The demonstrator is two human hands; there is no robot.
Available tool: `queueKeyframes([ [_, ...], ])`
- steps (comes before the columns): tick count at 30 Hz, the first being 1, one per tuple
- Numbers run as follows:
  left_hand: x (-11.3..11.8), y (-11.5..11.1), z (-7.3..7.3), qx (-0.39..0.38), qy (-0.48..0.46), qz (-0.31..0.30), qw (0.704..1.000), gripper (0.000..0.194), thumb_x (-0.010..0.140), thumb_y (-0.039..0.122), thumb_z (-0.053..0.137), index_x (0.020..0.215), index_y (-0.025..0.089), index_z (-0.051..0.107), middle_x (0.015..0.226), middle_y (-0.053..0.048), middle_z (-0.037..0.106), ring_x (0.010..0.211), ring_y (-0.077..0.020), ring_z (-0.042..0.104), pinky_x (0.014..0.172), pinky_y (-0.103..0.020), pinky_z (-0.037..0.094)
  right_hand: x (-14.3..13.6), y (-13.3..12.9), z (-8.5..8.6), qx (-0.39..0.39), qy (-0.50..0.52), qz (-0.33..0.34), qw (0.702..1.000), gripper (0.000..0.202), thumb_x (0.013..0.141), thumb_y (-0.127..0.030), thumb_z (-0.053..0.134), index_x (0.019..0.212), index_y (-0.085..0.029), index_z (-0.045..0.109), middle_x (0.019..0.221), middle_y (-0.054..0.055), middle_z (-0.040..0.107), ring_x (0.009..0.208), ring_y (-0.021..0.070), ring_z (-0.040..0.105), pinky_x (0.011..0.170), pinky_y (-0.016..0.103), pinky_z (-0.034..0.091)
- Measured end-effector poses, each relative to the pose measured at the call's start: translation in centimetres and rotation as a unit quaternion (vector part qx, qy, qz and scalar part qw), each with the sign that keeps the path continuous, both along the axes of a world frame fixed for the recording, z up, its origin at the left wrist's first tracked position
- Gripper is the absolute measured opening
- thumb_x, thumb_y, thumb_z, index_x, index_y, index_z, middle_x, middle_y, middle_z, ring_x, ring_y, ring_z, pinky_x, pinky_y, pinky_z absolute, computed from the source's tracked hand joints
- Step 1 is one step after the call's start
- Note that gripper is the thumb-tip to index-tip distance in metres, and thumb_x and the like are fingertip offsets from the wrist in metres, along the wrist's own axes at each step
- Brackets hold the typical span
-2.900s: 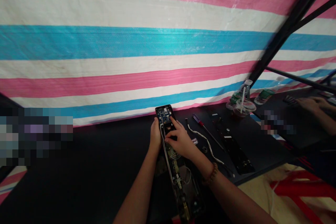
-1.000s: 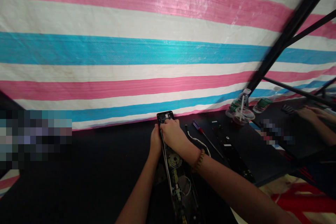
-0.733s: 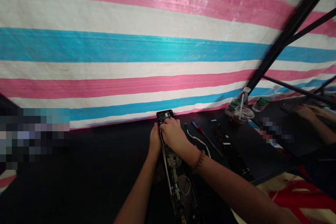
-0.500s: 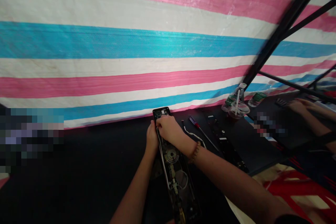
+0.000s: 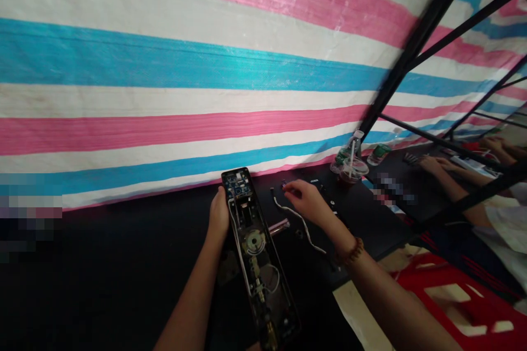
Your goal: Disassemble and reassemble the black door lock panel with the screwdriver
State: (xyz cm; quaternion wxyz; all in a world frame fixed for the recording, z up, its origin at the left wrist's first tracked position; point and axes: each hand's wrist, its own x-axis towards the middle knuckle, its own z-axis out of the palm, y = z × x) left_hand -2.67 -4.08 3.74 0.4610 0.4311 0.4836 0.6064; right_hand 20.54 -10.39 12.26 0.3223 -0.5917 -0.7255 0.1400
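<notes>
A long black device housing (image 5: 284, 277), opened up, lies lengthwise before me with its far end raised. A blue circuit board (image 5: 237, 185) sits in that end; a round metal part (image 5: 254, 241) and white wires show further down. My left hand (image 5: 219, 213) is closed around the housing's left edge near the board. To the right, my right hand (image 5: 307, 202) has its fingers pinched at the purple handle of a screwdriver (image 5: 284, 182); the shaft is hidden by the hand. A white cable (image 5: 300, 216) runs below that hand, and a pinkish cylinder (image 5: 280, 227) lies beside the housing.
A long black panel (image 5: 329, 197) lies behind my right forearm. Further right stand a plastic cup with a straw (image 5: 354, 169) and a bottle (image 5: 341, 158). A striped sheet (image 5: 185, 104) closes off the back. Another person's hands (image 5: 432, 165) are at the right.
My right hand has left the far end of the housing and moved right to the screwdriver, uncovering the circuit board. The view has turned slightly right. My left hand still holds the housing.
</notes>
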Motion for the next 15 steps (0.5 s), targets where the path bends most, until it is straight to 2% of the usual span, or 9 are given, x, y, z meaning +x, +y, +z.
queueKeyframes([
  [2, 0.1, 0.1, -0.1, 0.024, 0.006, 0.004, 1.000, 0.066, 0.078, 0.077, 0.048, 0.086, 0.014, 0.068, 0.083, -0.005, 0.070, 0.081, -0.0219, 0.063, 0.081, -0.034, 0.048, 2.1, -2.5, -2.1, -0.093, -0.055, 0.010, 0.994, 0.012, 0.084, -0.017, 0.066, 0.092, -0.015, 0.075, 0.084, 0.006, 0.069, 0.077, 0.0172, 0.064, 0.076, 0.028, 0.050],
  [3, 0.2, 0.1, -0.1, 0.034, 0.010, 0.013, 0.999, 0.062, 0.080, 0.074, 0.049, 0.088, 0.015, 0.067, 0.086, -0.004, 0.069, 0.083, -0.0213, 0.062, 0.083, -0.033, 0.048, 2.6, -3.7, -3.2, -0.128, -0.073, 0.025, 0.989, 0.014, 0.083, -0.020, 0.068, 0.095, -0.016, 0.075, 0.088, 0.006, 0.069, 0.078, 0.0174, 0.065, 0.077, 0.028, 0.050],
  [5, 0.3, 0.3, -0.1, 0.047, 0.021, 0.038, 0.998, 0.056, 0.082, 0.069, 0.050, 0.092, 0.016, 0.065, 0.092, -0.004, 0.068, 0.088, -0.0208, 0.062, 0.087, -0.033, 0.047, 2.7, -5.7, -5.1, -0.160, -0.100, 0.019, 0.982, 0.022, 0.082, -0.017, 0.068, 0.103, -0.016, 0.074, 0.102, 0.009, 0.066, 0.088, 0.0197, 0.066, 0.084, 0.029, 0.049],
  [7, 0.1, 0.3, 0.1, 0.048, 0.023, 0.064, 0.997, 0.051, 0.085, 0.064, 0.050, 0.100, 0.018, 0.064, 0.098, -0.005, 0.067, 0.093, -0.0205, 0.063, 0.087, -0.032, 0.048, 2.2, -6.8, -6.3, -0.168, -0.108, -0.003, 0.980, 0.024, 0.085, -0.010, 0.060, 0.103, -0.016, 0.074, 0.109, 0.011, 0.064, 0.095, 0.0199, 0.065, 0.089, 0.029, 0.048],
  [9, -0.4, 0.1, 0.7, 0.038, 0.021, 0.093, 0.995, 0.048, 0.086, 0.060, 0.049, 0.109, 0.019, 0.061, 0.099, -0.005, 0.068, 0.091, -0.0202, 0.065, 0.081, -0.032, 0.050, 1.7, -7.2, -6.5, -0.158, -0.096, -0.010, 0.983, 0.027, 0.088, -0.005, 0.053, 0.098, -0.016, 0.075, 0.107, 0.011, 0.064, 0.094, 0.0189, 0.065, 0.089, 0.028, 0.048],
  [12, -1.9, -1.6, 1.8, 0.015, 0.055, 0.119, 0.991, 0.047, 0.086, 0.055, 0.051, 0.117, 0.020, 0.056, 0.096, -0.006, 0.070, 0.084, -0.0211, 0.067, 0.069, -0.031, 0.050, 1.0, -7.1, -5.2, -0.079, -0.017, 0.001, 0.997, 0.024, 0.089, -0.007, 0.055, 0.097, -0.017, 0.074, 0.099, 0.008, 0.065, 0.089, 0.0176, 0.065, 0.084, 0.027, 0.050],
  [15, -3.5, -5.3, 1.8, 0.005, 0.187, 0.101, 0.977, 0.044, 0.084, 0.053, 0.052, 0.112, 0.020, 0.061, 0.100, -0.008, 0.071, 0.089, -0.0239, 0.068, 0.076, -0.036, 0.052, -0.8, -7.1, -3.5, 0.031, 0.082, 0.015, 0.996, 0.017, 0.090, -0.014, 0.060, 0.104, -0.018, 0.070, 0.097, 0.005, 0.064, 0.085, 0.0156, 0.063, 0.078, 0.025, 0.050],
])
